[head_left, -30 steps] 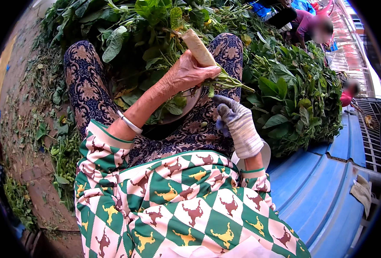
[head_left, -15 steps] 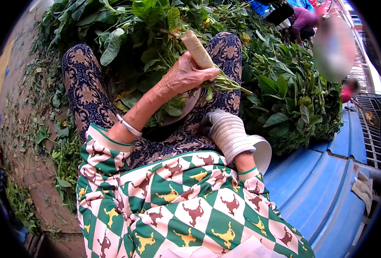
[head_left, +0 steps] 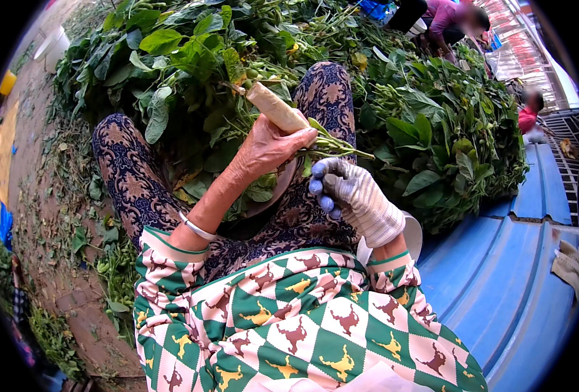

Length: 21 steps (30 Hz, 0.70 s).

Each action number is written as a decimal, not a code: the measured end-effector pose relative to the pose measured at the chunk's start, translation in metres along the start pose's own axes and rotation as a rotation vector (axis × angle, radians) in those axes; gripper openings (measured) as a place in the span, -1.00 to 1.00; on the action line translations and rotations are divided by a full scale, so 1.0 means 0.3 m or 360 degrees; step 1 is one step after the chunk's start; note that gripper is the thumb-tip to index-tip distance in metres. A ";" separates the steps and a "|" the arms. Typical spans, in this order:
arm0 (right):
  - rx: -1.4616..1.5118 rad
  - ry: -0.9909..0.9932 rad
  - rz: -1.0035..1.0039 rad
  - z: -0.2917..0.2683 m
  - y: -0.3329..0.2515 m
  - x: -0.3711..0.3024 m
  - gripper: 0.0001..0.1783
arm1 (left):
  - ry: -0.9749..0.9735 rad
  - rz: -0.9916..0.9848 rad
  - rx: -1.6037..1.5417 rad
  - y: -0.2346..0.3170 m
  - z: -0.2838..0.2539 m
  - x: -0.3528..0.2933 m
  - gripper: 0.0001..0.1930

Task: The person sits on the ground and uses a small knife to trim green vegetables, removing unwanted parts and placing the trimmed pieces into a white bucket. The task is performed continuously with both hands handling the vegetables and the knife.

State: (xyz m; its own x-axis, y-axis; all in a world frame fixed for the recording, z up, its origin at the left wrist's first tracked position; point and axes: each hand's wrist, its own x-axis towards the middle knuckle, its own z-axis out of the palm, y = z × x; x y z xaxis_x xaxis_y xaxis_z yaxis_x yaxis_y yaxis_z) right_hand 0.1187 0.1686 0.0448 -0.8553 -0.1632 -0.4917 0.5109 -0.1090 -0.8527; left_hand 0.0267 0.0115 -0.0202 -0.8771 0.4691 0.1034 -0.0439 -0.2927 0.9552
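Observation:
My left hand, bare with a silver bangle at the wrist, is closed around a thick pale cylinder, perhaps a wooden handle. Thin green stems stick out past its thumb, gripped together with it. My right hand wears a striped cream glove with blue-grey fingertips. Its fingers are loosely curled with a gap at the thumb, and nothing shows in them. It hovers over my right thigh, just below the stem ends. Between my legs a round basin is partly covered by leaves.
Leafy green plants with pods are heaped in front, and another pile stands at the right. A white bucket sits behind my right wrist. Blue corrugated sheeting lies at the right. A person in purple bends at the far right.
My right hand has risen from beside the white bucket toward the stems, its fingertips coming into sight. My left hand has shifted slightly left and down, still gripping the cylinder and stems.

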 end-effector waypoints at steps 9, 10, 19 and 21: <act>0.0251 0.0637 0.0192 -0.030 0.022 0.110 -0.54 | 0.0025 0.0003 0.0030 0.005 0.064 -0.022 -0.92; 0.0175 0.0563 0.0180 -0.055 0.031 0.107 -0.55 | 0.0028 -0.0012 0.0058 0.008 0.072 -0.024 -0.92; -0.0185 0.0264 0.0007 -0.098 0.035 0.097 -0.82 | 0.0287 0.0549 0.0686 0.010 0.070 -0.060 -0.91; -0.0518 0.0311 -0.0044 -0.080 0.027 0.100 -0.83 | 0.0400 0.0269 0.0567 0.032 0.061 -0.095 -0.91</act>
State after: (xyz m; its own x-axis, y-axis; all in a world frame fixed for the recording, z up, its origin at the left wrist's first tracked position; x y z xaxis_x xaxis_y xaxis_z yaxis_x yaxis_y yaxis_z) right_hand 0.0950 0.1863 0.0189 -0.8847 0.0289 -0.4652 0.4603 0.2114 -0.8622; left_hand 0.0600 0.0106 -0.0089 -0.9484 0.2105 0.2372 0.2378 -0.0226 0.9710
